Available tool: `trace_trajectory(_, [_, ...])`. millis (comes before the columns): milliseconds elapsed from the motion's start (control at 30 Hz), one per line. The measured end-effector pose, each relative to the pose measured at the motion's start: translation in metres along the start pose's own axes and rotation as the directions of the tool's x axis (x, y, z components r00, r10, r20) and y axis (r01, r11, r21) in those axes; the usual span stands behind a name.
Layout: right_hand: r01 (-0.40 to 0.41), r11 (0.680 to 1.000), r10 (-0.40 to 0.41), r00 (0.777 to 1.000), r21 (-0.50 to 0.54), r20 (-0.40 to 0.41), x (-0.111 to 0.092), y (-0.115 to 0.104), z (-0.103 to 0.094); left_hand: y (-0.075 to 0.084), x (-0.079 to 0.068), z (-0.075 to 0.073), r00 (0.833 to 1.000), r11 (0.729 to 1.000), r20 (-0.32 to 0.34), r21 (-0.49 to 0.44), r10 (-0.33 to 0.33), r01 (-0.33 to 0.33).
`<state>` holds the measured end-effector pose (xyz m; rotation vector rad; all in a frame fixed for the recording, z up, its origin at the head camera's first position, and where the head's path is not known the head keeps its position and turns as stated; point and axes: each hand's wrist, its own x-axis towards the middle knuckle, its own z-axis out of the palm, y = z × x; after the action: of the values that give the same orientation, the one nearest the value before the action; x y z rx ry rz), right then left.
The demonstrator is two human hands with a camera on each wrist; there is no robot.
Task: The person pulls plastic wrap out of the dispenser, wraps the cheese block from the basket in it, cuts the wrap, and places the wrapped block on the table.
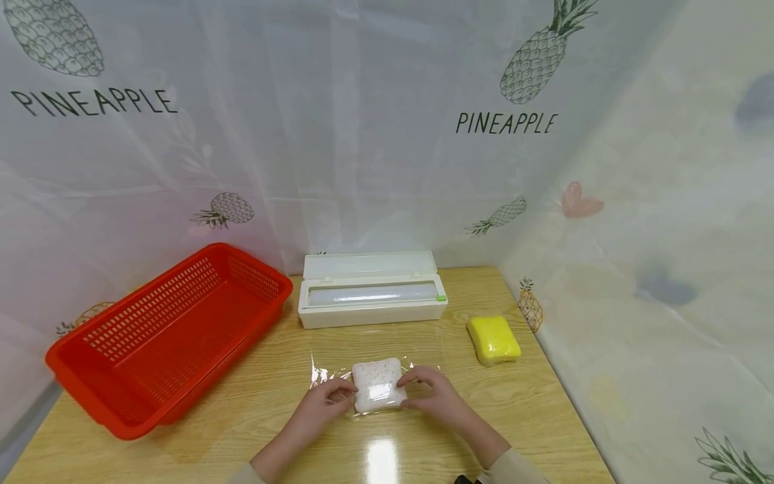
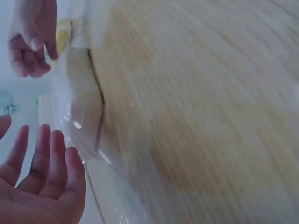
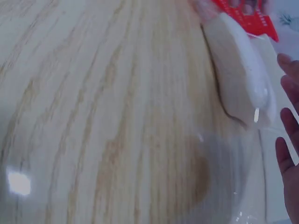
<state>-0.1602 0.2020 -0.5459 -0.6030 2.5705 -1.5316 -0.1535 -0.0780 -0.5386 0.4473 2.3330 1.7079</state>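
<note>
A white speckled sponge-like block [image 1: 377, 384] lies on the table with clear plastic film [image 1: 417, 366] over its front and spread around it. At its left edge is my left hand [image 1: 329, 400], fingers loosely bent; in the left wrist view that hand [image 2: 44, 182] has its fingers extended beside the filmed block [image 2: 81, 102]. On the opposite side, my right hand [image 1: 437, 398] has thumb and fingertips at the block's right edge. The right wrist view has the right hand [image 3: 290, 116] partly cut off, fingers relaxed beside the block [image 3: 238, 65]. Neither hand visibly pinches anything.
Behind the block stands a white cling film dispenser [image 1: 371, 312], lid raised and a roll inside. A yellow film-wrapped block [image 1: 494, 339] lies to the right. On the left is a red slotted plastic basket [image 1: 181, 396]. Pineapple-print curtains [image 1: 375, 134] hang around the wooden table [image 1: 544, 417].
</note>
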Motion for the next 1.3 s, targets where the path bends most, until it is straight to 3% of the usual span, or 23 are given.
trace_trajectory(167, [0.109, 0.991, -0.105, 0.993, -0.079, 0.047, 0.005, 0.005, 0.009, -0.007, 0.002, 0.011, 0.998, 0.996, 0.013, 0.054, 0.064, -0.064])
trace_trajectory(300, [0.193, 0.965, -0.176, 0.979, -0.178, 0.104, 0.009, 0.009, 0.013, -0.011, 0.004, 0.015, 0.997, 0.99, 0.012, 0.116, 0.075, -0.076])
trace_trajectory(567, [0.237, 0.931, -0.221, 0.971, -0.279, 0.088, 0.017, 0.017, 0.017, -0.011, 0.009, 0.017, 0.99, 0.963, 0.02, 0.23, 0.142, -0.142])
trace_trajectory(800, [0.304, 0.908, -0.296, 0.953, -0.288, 0.07, 0.023, 0.013, 0.013, -0.005, 0.013, 0.016, 0.973, 0.886, 0.007, 0.412, 0.232, -0.214])
trace_trajectory(1133, [0.206, 0.966, -0.197, 0.978, -0.155, 0.07, 0.038, -0.004, 0.002, -0.003, 0.025, 0.009, 0.946, 0.769, 0.15, 0.552, 0.288, -0.322])
trace_trajectory(1300, [0.159, 0.975, -0.148, 0.986, -0.153, 0.081, 0.048, -0.011, -0.005, -0.006, 0.036, 0.006, 0.918, 0.671, 0.19, 0.633, 0.348, -0.385])
